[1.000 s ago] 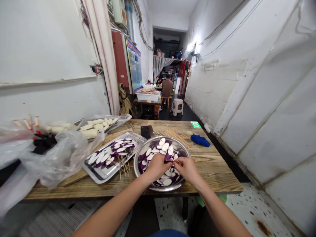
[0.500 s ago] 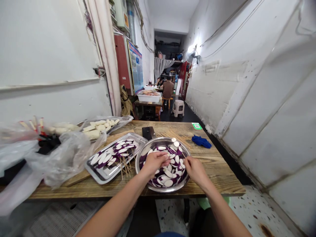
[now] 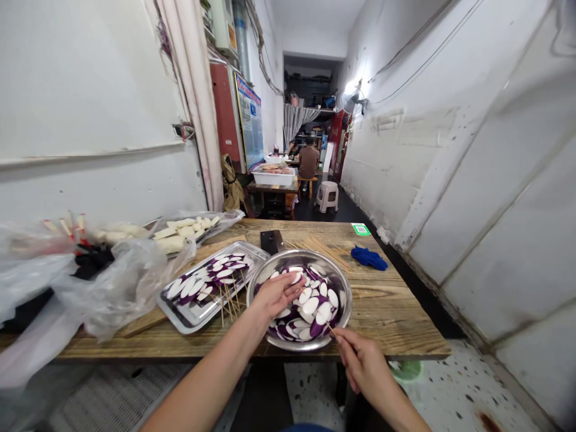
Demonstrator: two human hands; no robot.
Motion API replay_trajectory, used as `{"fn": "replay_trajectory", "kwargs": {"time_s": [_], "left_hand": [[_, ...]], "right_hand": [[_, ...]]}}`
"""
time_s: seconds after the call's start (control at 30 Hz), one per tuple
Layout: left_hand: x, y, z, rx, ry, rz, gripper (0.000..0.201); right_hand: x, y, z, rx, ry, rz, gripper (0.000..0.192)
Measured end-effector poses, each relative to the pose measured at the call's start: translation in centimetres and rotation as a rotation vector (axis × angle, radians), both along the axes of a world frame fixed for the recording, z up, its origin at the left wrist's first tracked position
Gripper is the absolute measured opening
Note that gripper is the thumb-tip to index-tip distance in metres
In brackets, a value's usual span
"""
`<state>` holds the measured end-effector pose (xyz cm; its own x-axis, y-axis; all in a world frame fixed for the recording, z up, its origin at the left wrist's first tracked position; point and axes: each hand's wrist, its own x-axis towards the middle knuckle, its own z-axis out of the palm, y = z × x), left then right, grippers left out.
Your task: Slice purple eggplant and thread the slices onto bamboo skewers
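Head view: the left hand (image 3: 275, 294) reaches into the metal bowl (image 3: 342, 303), fingers loosely curled over the aubergine slices (image 3: 315, 306); whether a slice is gripped cannot be told. The right hand (image 3: 362, 360) sits at the near rim of the bowl, pinched on a thin skewer (image 3: 332, 329) whose tip rests among the slices.

Left of the left hand stands a steel tray (image 3: 180, 318) of finished skewered slices. Beyond both hands, loose bamboo sticks (image 3: 321, 245) lie on the worktop (image 3: 391, 312), with a blue cloth (image 3: 369, 258) further right and a black block (image 3: 271, 241) behind the bowl. Clear plastic bags (image 3: 117, 288) cover pale pieces far left.

Risks, as judged: the skewer point faces the left hand's fingers, so a slipped push could prick them. The bowl stands close to the worktop's near edge; a downward press on its rim could tip it.

Writing: a green label (image 3: 360, 229) on the worktop and a blue wall poster (image 3: 251, 129) both carry print too small to read.
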<state>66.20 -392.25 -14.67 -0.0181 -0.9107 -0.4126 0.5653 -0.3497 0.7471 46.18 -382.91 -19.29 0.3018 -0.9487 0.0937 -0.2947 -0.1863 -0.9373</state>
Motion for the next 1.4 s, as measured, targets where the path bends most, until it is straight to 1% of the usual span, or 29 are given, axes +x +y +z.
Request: {"fn": "replay_trajectory", "kwargs": {"time_s": [0.07,0.13,0.27,0.5,0.7,1.0,1.23,1.4], "left_hand": [[-0.2,0.1,0.1,-0.004,0.002,-0.004,0.013],[-0.4,0.1,0.2,-0.020,0.013,0.021,0.013],[-0.8,0.3,0.4,-0.039,0.022,0.061,0.010],[-1.3,0.3,0.5,-0.046,0.026,0.056,0.010],[-1.6,0.5,0.7,-0.025,-0.021,0.056,0.009],[-1.7,0.3,0.1,-0.007,0.006,0.010,0.013],[-1.7,0.2,0.0,0.000,-0.009,-0.012,0.016],[-1.6,0.2,0.0,-0.018,-0.027,-0.029,0.019]], "right_hand": [[-0.1,-0.1,-0.2,-0.041,0.003,-0.039,0.037],[-0.3,-0.3,-0.5,-0.094,0.016,-0.066,0.036],[-0.6,-0.5,-0.8,-0.136,0.030,-0.080,0.035],[-0.5,-0.5,-0.8,-0.119,0.065,-0.058,0.038],[-0.3,-0.6,-0.6,-0.128,0.059,-0.073,0.038],[0.0,-0.5,-1.0,-0.137,0.025,-0.110,0.038],[0.3,-0.7,-1.1,-0.172,-0.011,-0.164,0.038],[0.6,-0.7,-0.8,-0.183,0.016,-0.152,0.039]]}}
